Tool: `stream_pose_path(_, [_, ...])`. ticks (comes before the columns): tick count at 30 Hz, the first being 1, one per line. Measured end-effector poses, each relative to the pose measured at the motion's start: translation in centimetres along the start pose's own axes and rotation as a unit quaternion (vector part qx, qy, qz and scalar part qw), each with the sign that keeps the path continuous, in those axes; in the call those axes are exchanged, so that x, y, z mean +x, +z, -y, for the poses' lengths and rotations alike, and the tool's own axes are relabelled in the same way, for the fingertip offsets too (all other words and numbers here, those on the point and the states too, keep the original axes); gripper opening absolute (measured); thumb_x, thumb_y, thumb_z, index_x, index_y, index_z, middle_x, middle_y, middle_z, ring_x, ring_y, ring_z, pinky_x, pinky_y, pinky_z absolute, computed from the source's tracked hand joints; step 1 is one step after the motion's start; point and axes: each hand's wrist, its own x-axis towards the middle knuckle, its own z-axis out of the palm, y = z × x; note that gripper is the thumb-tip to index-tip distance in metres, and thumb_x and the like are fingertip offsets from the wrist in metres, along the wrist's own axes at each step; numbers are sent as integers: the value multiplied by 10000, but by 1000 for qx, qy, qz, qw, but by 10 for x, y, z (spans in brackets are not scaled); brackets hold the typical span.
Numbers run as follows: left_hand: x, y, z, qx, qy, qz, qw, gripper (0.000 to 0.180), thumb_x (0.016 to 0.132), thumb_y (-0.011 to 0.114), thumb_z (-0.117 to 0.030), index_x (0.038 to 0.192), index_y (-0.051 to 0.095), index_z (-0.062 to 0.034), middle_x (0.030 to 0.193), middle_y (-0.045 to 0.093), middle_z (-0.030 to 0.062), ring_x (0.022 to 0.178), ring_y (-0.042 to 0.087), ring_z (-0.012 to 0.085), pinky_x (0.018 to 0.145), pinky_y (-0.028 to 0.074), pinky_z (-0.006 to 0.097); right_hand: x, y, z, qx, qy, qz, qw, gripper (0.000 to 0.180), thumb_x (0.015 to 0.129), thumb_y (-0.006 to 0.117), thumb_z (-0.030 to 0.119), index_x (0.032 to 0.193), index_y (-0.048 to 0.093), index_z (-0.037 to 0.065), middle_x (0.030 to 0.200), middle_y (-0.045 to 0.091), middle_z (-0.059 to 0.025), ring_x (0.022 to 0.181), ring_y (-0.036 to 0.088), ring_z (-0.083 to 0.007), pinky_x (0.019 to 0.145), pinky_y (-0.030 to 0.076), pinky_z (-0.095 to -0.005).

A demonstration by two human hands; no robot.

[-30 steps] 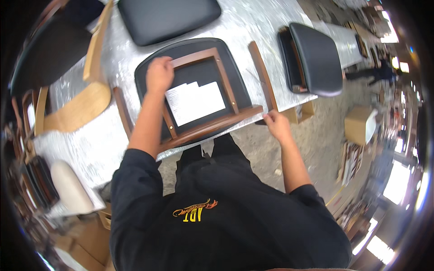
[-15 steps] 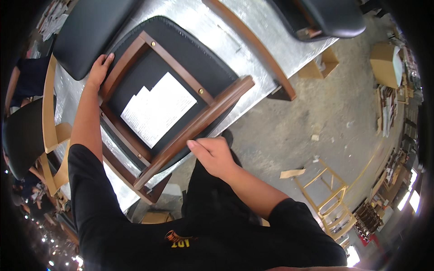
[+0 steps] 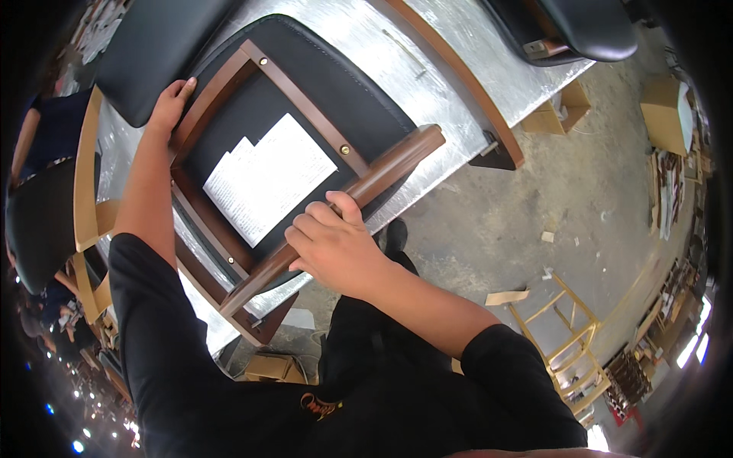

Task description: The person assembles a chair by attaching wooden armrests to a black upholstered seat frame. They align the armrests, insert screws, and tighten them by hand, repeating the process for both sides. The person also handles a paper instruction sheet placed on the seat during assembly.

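Frame [image 3: 304, 105], its near rail [image 3: 397, 162] newly grasped by the right hand [image 3: 336, 248], seems steadied, with the left hand [image 3: 171, 114] farther left, grip unclear.

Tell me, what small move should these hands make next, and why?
Perhaps settle the left hand more firmly on the brown frame before shifting anything: the right hand is wrapped around the near rail, while the left hand sits at the frame's opposite side with no clear grip showing.

The person's black short-sleeved shirt [image 3: 397, 412] bears an orange-and-yellow chest print [image 3: 319, 407]
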Motion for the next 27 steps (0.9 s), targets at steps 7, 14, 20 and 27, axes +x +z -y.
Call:
stream_pose_path(7, [10,-6,-12,112,24,-16,993,609,1031,597,-520,1344,649,0,1291,694,224,1274,622,346,1112,435,426,13,-10,2,41,2,19,999,360,821,797,409,996,720,103,986,663,-30,1084,581,-224,1056,376,-470])
stream_pose_path(14, [-187,13,-8,26,151,-280,948,432,1054,575,-327,1273,654,37,1370,607,300,1302,557,464,1110,446,484,-8,-156,-139,-169,404,-166,884,506,867,810,336,1217,653,6,1116,706,-213,1089,679,-410,967,522,-484])
stream_pose_path(20, [-401,79,16,-12,-173,-205,963,429,1022,632,-385,1113,741,21,1029,728,265,962,702,424,875,545,493,-45,-191,-151,-176,404,-34,897,490,757,845,325,1109,686,25,1057,705,-237,1031,681,-433,886,533,-494])
stream_pose_path(27, [-419,135,19,-122,-211,-325,914,286,968,617,-241,987,758,8,957,749,223,910,719,394,835,542,455,-94,-351,-44,-27,310,-245,918,337,829,834,186,1052,649,14,871,626,-52,826,565,-162,759,477,-352])
